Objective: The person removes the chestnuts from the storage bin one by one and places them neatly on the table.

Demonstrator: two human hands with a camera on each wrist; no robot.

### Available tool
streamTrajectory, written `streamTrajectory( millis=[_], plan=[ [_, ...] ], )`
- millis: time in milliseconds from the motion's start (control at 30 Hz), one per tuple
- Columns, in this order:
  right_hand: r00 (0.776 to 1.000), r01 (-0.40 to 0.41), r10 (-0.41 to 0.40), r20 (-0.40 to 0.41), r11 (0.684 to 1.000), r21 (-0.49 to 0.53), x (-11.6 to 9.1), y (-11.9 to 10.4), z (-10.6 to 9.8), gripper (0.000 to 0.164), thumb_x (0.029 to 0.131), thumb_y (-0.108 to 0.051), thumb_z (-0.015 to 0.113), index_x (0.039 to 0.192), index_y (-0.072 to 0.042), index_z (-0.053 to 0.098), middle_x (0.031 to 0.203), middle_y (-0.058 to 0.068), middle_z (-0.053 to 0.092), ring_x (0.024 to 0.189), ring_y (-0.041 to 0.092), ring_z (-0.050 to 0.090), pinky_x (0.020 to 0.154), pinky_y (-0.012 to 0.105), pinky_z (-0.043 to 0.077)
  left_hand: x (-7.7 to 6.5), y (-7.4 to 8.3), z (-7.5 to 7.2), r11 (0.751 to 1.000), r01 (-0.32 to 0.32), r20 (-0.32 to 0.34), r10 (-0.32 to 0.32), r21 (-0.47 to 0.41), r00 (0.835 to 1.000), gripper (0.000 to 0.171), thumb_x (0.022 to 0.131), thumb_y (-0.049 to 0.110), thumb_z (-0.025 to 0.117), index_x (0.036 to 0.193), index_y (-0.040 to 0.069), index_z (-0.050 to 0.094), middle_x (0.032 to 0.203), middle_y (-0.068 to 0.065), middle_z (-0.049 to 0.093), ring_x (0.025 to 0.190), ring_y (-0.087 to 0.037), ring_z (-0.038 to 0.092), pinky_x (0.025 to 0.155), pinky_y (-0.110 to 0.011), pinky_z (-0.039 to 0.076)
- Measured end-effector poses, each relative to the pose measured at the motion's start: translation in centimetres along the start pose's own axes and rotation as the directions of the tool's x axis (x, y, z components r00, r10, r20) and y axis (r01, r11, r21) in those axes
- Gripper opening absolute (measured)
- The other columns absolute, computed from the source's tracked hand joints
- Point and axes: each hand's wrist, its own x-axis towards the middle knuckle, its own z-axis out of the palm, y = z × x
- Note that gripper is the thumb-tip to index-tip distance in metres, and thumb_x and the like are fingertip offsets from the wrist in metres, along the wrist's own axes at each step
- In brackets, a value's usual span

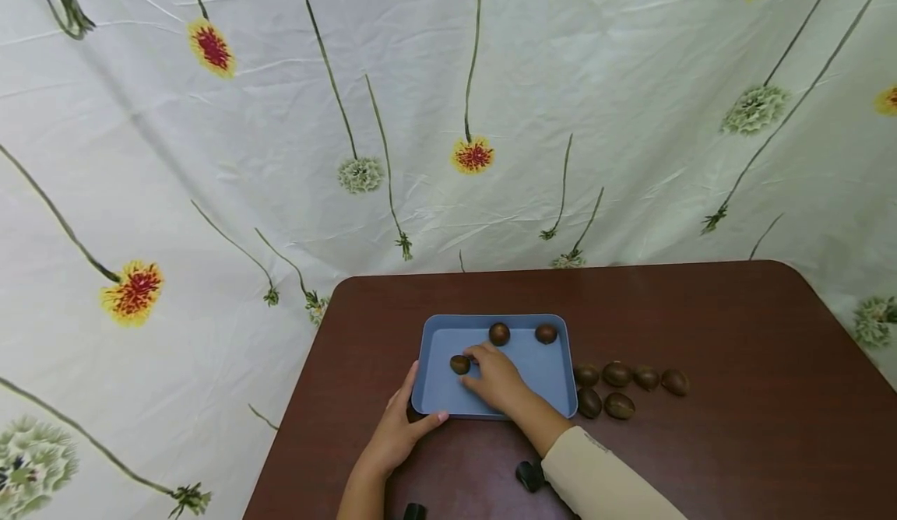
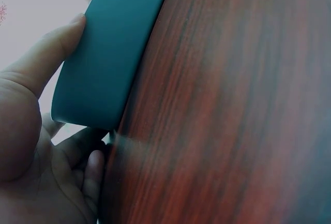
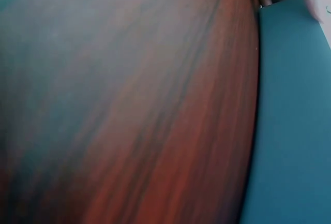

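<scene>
A shallow blue tray (image 1: 437, 333) lies on the table with three round brown fruits on it. My left hand (image 1: 394, 430) grips its near left corner, fingers along the left side and thumb at the front edge. In the left wrist view that thumb (image 2: 57, 45) presses the tray's outer wall (image 2: 103, 53), with other fingers curled below. Inside the tray, my right hand (image 1: 499, 380) has its fingertips right at the left fruit (image 1: 459, 364), thumb and fingers spread apart. Two more fruits, one (image 1: 499, 334) and another (image 1: 546, 334), sit along the far side.
Several more brown fruits (image 1: 618, 374) lie in two rows just right of the tray. Two small black objects, one (image 1: 529, 476) beside the right sleeve and one (image 1: 415, 511) at the bottom, are near me. A flowered cloth (image 1: 603, 76) hangs behind the brown table (image 1: 757, 426).
</scene>
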Motion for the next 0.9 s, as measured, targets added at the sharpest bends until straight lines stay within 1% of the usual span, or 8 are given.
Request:
streamTrajectory(
  millis=[233, 467, 700, 900],
  plan=[
    [0.999, 0.011, -0.013, -0.034, 0.998, -0.062, 0.4, -0.1, 0.5, 0.04, 0.089, -0.025, 0.079, 0.123, -0.006, 0.068, 0.116, 0.009, 0.064, 0.106, 0.026, 0.063, 0.093, 0.044, 0.052, 0.0, 0.1, -0.1, 1.0, -0.005, 0.003, 0.005, 0.001, 1.0, 0.106, 0.084, 0.046, 0.081, 0.164, 0.034, 0.012, 0.167, -0.019, 0.021, 0.153, -0.048, 0.017, 0.112, -0.075, 0.024],
    [0.999, 0.009, -0.013, -0.04, 0.995, -0.098, 0.3, -0.3, 0.6, 0.03, 0.09, -0.023, 0.078, 0.115, -0.009, 0.069, 0.111, 0.008, 0.062, 0.099, 0.023, 0.06, 0.089, 0.043, 0.051, 0.0, 0.1, -0.1, 1.0, -0.003, 0.005, 0.003, 0.003, 1.0, 0.106, 0.084, 0.047, 0.081, 0.164, 0.034, 0.012, 0.167, -0.019, 0.02, 0.153, -0.048, 0.017, 0.112, -0.075, 0.024],
    [1.0, 0.01, -0.011, -0.006, 0.997, -0.078, 0.3, -0.4, 0.2, 0.025, 0.089, -0.02, 0.078, 0.11, -0.008, 0.069, 0.108, 0.008, 0.061, 0.1, 0.025, 0.059, 0.09, 0.044, 0.051, -0.1, 0.1, -0.1, 1.0, -0.001, 0.006, 0.001, 0.0, 1.0, 0.107, 0.084, 0.048, 0.081, 0.164, 0.035, 0.011, 0.168, -0.019, 0.019, 0.154, -0.047, 0.016, 0.113, -0.075, 0.023],
    [0.999, 0.001, 0.001, 0.034, 0.997, -0.071, 0.1, -0.3, -0.5, 0.026, 0.086, -0.018, 0.08, 0.106, -0.007, 0.068, 0.105, 0.006, 0.061, 0.095, 0.022, 0.061, 0.084, 0.04, 0.052, -0.1, 0.1, -0.1, 1.0, -0.003, 0.004, 0.003, -0.004, 1.0, 0.107, 0.083, 0.048, 0.081, 0.164, 0.035, 0.012, 0.168, -0.018, 0.02, 0.154, -0.046, 0.016, 0.114, -0.075, 0.022]
  ],
)
